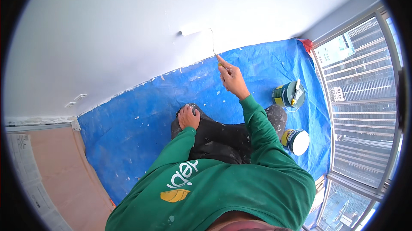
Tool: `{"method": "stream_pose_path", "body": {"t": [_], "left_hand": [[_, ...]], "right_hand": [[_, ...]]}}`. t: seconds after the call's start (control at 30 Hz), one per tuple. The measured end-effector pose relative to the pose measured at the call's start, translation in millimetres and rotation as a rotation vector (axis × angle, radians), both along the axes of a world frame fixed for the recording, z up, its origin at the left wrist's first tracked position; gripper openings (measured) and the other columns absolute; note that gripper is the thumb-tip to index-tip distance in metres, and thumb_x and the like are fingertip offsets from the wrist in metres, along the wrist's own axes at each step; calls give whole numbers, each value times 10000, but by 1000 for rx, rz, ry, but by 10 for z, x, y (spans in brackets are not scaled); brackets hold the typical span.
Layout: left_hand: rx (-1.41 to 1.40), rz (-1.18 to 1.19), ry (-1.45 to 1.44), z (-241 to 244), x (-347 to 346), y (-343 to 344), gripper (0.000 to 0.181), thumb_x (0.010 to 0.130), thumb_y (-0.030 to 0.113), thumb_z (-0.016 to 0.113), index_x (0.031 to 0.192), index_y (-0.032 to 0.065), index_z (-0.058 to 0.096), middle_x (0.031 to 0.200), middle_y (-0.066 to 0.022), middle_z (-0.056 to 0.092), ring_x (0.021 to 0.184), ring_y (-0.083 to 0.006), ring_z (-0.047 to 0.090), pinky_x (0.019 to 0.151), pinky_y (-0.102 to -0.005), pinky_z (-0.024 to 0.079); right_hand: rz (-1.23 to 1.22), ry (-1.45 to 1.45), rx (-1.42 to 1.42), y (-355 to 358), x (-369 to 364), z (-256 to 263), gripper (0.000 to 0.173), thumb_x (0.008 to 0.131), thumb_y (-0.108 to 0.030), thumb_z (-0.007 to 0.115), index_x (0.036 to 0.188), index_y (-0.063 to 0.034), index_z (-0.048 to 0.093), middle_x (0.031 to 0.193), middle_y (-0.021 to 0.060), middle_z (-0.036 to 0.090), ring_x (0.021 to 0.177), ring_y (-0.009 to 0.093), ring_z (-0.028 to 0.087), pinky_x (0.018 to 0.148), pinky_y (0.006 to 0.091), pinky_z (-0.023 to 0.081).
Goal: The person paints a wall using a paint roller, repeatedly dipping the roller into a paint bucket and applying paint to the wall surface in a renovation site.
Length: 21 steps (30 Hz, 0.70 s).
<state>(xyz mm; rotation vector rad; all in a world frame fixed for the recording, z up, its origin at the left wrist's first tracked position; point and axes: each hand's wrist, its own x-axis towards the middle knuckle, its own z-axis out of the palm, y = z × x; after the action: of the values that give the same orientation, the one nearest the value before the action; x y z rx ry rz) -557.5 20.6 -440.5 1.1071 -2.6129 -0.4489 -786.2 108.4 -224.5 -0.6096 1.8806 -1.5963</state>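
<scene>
A paint roller (192,32) with a white sleeve and a thin wire frame lies against the white wall (128,31). Its yellowish handle is in my right hand (234,79), with the index finger stretched along it towards the wire. My left hand (189,117) rests on my knee, on paint-spotted black trousers (222,134), and holds nothing. To the right of my right hand stands a dark green paint bucket (279,95) with a wire handle; a small tool with white and yellow parts (296,92) lies on its top. Nearer me is another paint can (288,139) showing a white top.
A creased blue tarp (135,134) with paint spots covers the floor up to the wall's foot. Two wall outlets (75,100) sit low at the left. Pinkish floor covering (61,163) lies at the left. Tall framed windows (360,102) line the right side.
</scene>
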Motion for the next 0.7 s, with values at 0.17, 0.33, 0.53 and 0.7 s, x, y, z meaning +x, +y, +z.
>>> {"method": "stream_pose_path", "body": {"t": [0.17, 0.33, 0.53, 0.7], "left_hand": [[-15, -23, 21, -37, 42, 12, 282, 875, 309, 698, 1029, 75, 730, 1173, -58, 695, 1099, -279, 633, 930, -434, 476], [-12, -9, 36, -55, 65, 7, 289, 870, 332, 696, 1017, 91, 757, 1175, -35, 703, 1104, -269, 635, 948, -431, 475], [10, 2, 38, -115, 82, 7, 310, 880, 360, 691, 1033, 100, 764, 1181, -39, 714, 1128, -278, 640, 984, -447, 469], [45, 16, 32, -155, 87, -12, 320, 881, 368, 687, 1040, 100, 762, 1194, -49, 715, 1136, -292, 642, 991, -457, 468]], "right_hand": [[-26, 144, -185, -94, 13, 730, 474, 1097, -169, 517, 1567, -132, 469, 674, -49, 460, 481, 27, 388, 399, 223, 368], [-30, 272, -472, -366, -84, 1689, 471, 1076, -65, 528, 1544, -41, 483, 827, -73, 462, 648, 19, 397, 555, 200, 379], [-53, 427, -618, -616, -299, 2730, 456, 1084, -87, 508, 1538, -49, 495, 769, -63, 437, 585, 26, 361, 478, 212, 346], [-60, 551, -678, -847, -469, 3425, 456, 1088, -155, 516, 1541, -96, 502, 685, -50, 440, 527, 33, 361, 417, 232, 338]]}}
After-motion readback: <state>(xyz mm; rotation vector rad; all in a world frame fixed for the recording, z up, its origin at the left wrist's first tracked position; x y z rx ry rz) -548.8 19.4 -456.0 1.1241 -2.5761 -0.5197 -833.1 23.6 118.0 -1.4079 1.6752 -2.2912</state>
